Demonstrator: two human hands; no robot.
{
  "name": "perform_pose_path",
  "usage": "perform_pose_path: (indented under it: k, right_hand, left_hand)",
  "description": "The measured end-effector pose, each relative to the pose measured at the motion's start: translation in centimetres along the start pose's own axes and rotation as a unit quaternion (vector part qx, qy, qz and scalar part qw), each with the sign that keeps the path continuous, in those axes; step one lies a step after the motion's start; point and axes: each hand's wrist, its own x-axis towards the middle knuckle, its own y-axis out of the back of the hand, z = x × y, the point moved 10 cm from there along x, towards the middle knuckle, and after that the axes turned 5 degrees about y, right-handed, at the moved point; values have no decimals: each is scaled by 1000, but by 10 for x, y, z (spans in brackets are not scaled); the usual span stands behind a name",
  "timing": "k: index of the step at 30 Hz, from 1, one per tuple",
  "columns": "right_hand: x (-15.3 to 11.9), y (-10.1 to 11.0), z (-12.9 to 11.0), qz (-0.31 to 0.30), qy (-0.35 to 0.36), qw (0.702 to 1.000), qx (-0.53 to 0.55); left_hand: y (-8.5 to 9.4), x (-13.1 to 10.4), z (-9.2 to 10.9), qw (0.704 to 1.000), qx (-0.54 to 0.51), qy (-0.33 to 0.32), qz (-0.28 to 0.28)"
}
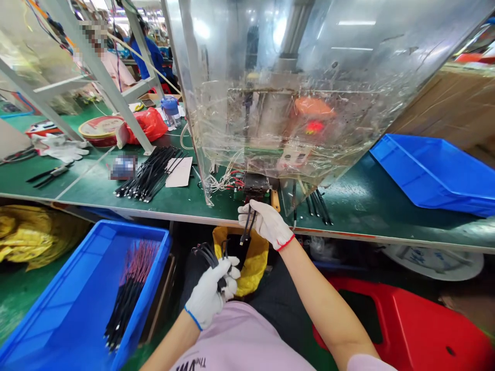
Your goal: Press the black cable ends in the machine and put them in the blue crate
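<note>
My left hand [214, 291], in a white glove with a blue cuff edge, is closed round several black cables [208, 252] just above my lap. My right hand [268, 222], gloved in white with a red cuff edge, pinches short black cables [248, 229] at the bench edge. Their lower ends hang down, one with a light metallic tip. Right behind those fingers sits a dark machine block [256, 181] with red and white wires [228, 179] on its left. A clear plastic guard [328, 139] hangs over it, blurring the parts behind.
Black cable bundles lie on the green bench [359, 216], a large pile [154, 172] among them. A blue tray [104, 247] at lower left holds more cables. Another blue bin [436, 175] stands right. Below are a yellow bag [255, 273] and a red stool [421, 319].
</note>
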Motion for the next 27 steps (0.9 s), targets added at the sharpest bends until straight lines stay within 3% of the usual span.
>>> perform_pose_path:
  k: [3,5,7,9,12,15,19,22,24,27]
  right_hand:
    - [-20,8,33,-91,-66,993,-27]
    - [-43,14,80,-150,-171,973,-44]
    - [-62,17,120,-171,-229,958,-11]
    - [-65,19,144,-133,-203,968,60]
    - [-55,31,163,-19,-129,985,117]
    - [-44,47,178,67,-128,984,102]
    - [-27,68,184,137,-105,980,98]
    - [-16,80,194,179,-98,975,87]
    - [-10,86,200,200,-94,973,67]
    - [0,94,206,209,-85,974,30]
  left_hand:
    - [13,-13,4,994,107,3,11]
    - [19,-22,2,977,211,33,-10]
    - [28,-29,-2,948,310,64,-32]
    - [39,-31,-4,919,385,81,-33]
    - [54,-28,-5,892,445,79,-5]
    - [58,-25,-6,894,444,60,14]
    - [59,-20,-13,905,422,43,19]
    - [67,-14,-17,888,452,46,67]
    - [70,-10,-14,849,515,32,112]
    - [59,-5,-8,772,619,-9,146]
